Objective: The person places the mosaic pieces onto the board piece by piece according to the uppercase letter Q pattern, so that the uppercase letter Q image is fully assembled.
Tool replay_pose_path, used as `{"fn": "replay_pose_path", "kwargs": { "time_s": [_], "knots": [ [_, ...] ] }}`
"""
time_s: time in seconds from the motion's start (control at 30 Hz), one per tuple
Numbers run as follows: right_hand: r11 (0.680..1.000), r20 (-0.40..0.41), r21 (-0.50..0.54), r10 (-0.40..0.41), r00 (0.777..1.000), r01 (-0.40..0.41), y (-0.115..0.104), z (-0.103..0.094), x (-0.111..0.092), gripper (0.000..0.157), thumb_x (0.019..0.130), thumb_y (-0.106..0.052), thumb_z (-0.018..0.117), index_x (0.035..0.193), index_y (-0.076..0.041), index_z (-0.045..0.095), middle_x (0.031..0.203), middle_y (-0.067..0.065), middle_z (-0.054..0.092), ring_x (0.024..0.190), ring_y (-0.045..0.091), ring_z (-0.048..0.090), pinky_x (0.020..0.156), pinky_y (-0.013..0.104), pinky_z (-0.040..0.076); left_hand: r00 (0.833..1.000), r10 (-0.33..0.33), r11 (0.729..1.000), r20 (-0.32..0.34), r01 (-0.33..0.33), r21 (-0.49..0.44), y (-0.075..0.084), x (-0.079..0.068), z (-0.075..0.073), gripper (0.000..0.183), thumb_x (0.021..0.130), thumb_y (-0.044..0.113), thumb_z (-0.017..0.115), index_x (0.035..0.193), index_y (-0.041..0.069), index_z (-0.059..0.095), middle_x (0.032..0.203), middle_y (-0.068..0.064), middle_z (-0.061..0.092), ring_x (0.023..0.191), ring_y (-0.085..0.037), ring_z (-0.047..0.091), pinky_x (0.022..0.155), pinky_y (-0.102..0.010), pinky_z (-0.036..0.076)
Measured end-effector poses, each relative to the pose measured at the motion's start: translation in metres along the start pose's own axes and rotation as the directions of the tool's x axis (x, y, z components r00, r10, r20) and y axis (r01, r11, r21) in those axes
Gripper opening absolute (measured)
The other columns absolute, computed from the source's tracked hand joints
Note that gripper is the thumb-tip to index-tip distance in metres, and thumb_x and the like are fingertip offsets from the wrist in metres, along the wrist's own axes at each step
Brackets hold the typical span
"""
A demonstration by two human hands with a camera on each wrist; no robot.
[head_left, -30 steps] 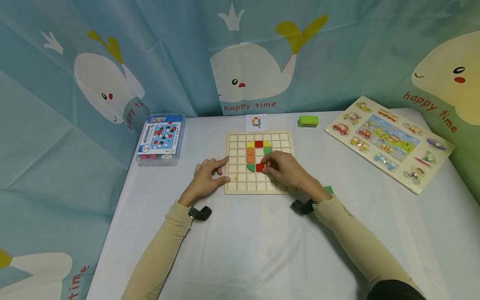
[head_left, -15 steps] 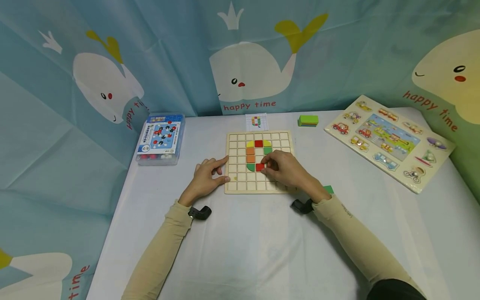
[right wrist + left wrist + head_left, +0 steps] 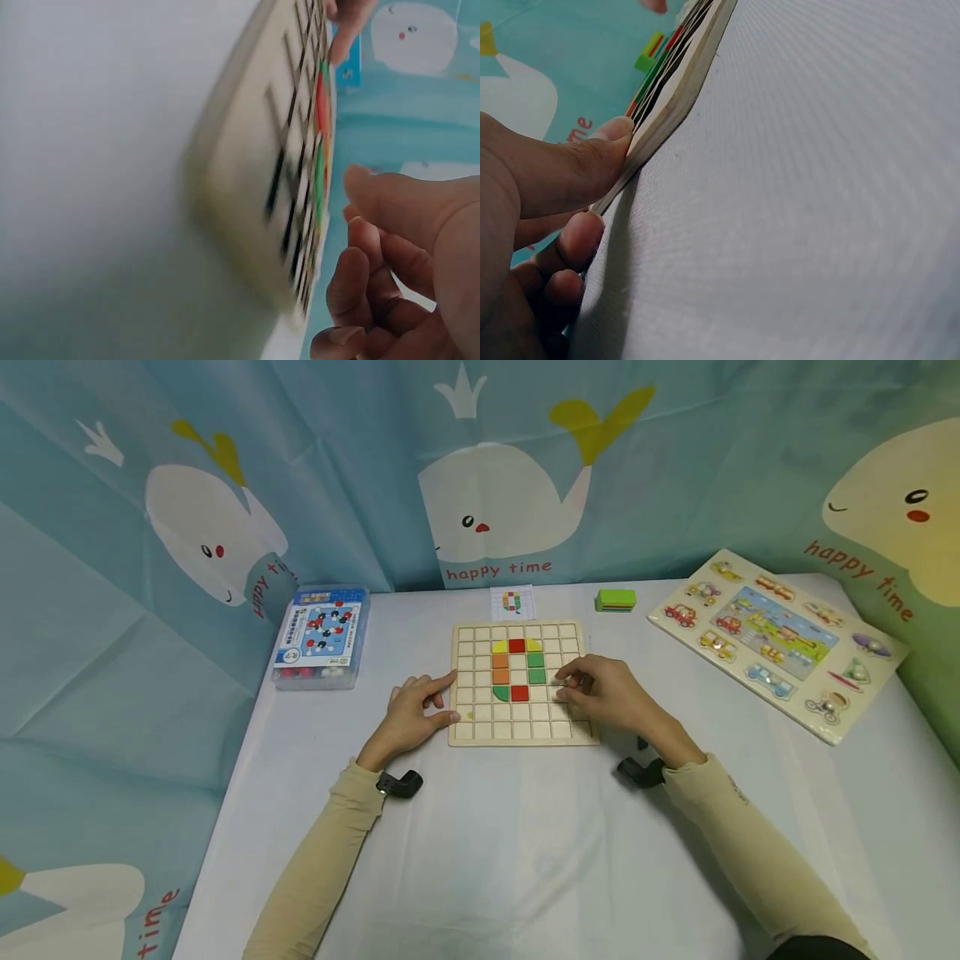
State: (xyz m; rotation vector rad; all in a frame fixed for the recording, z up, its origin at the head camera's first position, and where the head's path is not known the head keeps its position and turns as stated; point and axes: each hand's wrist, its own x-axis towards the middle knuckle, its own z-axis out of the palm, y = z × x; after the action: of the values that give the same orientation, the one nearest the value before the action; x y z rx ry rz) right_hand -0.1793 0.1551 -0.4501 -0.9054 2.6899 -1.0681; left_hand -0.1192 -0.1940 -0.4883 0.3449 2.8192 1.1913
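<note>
A wooden grid board (image 3: 480, 732) lies on the table with coloured pieces in its middle cells. My left hand (image 3: 408, 718) rests at its left edge, thumb and index finger apart and touching the rim; other fingers curl beside the edge in the left wrist view. My right hand (image 3: 611, 693) hovers over the board's right side, thumb and fingers apart with nothing visible between them. Nearest it is a green square (image 3: 537, 676), under another green square (image 3: 535, 660). A red square (image 3: 519, 693) sits beside a green quarter-round piece (image 3: 501, 693). Orange squares (image 3: 500, 677) form the left column.
A small pattern card (image 3: 513, 603) lies behind the board. To its right is a stack of green-topped pieces (image 3: 616, 600). A clear-sided box (image 3: 321, 639) stands at left; a vehicle puzzle board (image 3: 780, 643) lies at right. A printed curtain (image 3: 360, 485) hangs behind.
My right hand has moved right, away from the red square, uncovering the lower green square. A green piece beside the right forearm is no longer visible. My left hand stays put.
</note>
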Motion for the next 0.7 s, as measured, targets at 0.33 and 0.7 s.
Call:
{"fn": "replay_pose_path", "kwargs": {
  "time_s": [0.33,0.7],
  "knots": [
    [0.997,-0.083,-0.081,0.004,0.997,-0.011,0.027,-0.031,-0.043,0.021,0.093,-0.002,0.080,0.113,-0.002,0.077,0.090,0.004,0.070,0.078,0.015,0.062,0.068,0.025,0.050,1.000,-0.007,1.000,-0.009,0.007,-0.008,-0.002,0.001,0.000,0.071,0.093,0.026,0.084,0.157,0.015,0.054,0.091,-0.001,0.057,0.084,-0.018,0.039,0.084,-0.038,0.020],
    [0.988,-0.095,-0.120,0.088,0.992,-0.099,0.045,-0.057,-0.105,0.028,0.086,-0.008,0.088,0.112,-0.008,0.078,0.090,0.000,0.070,0.076,0.005,0.058,0.066,0.018,0.048,1.000,-0.007,1.000,-0.001,0.007,-0.015,0.001,0.000,0.001,0.072,0.092,0.025,0.084,0.157,0.014,0.054,0.091,-0.002,0.056,0.084,-0.018,0.039,0.085,-0.038,0.020]
  ]
}}
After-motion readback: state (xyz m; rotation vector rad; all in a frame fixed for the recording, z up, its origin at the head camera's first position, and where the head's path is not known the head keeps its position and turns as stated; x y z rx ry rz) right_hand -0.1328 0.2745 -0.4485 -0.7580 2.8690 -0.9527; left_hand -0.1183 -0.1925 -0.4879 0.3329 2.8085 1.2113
